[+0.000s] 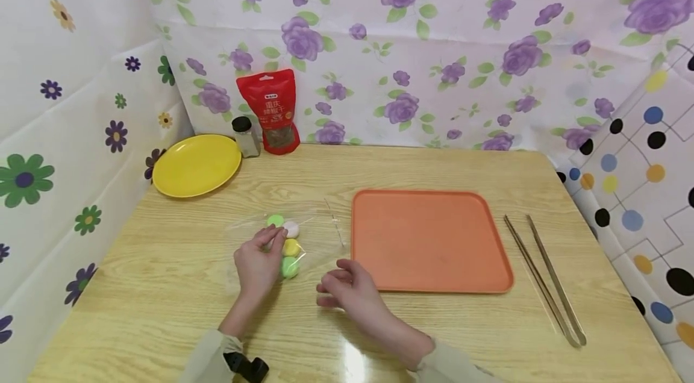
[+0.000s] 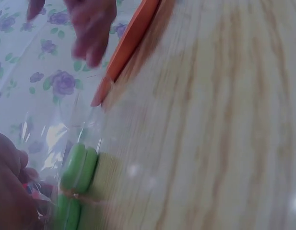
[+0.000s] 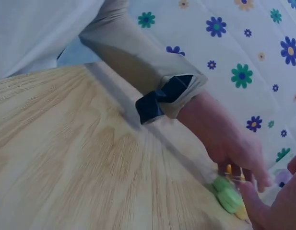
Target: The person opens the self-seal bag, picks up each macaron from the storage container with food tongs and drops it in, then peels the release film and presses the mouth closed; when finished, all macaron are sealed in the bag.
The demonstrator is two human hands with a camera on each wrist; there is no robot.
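Observation:
My left hand [image 1: 257, 264] pinches a clear plastic bag [image 1: 317, 226] between thumb and fingertips, left of the table's middle. Several macarons lie at the bag, beside these fingers: a green macaron [image 1: 290, 267] nearest me, a yellow macaron [image 1: 291, 247], a whitish macaron [image 1: 291, 229] and another green macaron [image 1: 275, 220] at the far end. Shiny film passes around the green macarons [image 2: 79, 167] in the left wrist view. To the right of the bag, my right hand [image 1: 355, 294] hovers with loosely bent fingers and holds nothing, close to the orange tray's near left corner.
An orange tray [image 1: 428, 241] lies right of the bag, with long metal tongs [image 1: 547, 280] beyond it. At the back left stand a yellow plate [image 1: 196, 166], a black-capped jar [image 1: 246, 137] and a red pouch [image 1: 272, 111]. Patterned cloth [image 1: 401, 58] hangs behind the table.

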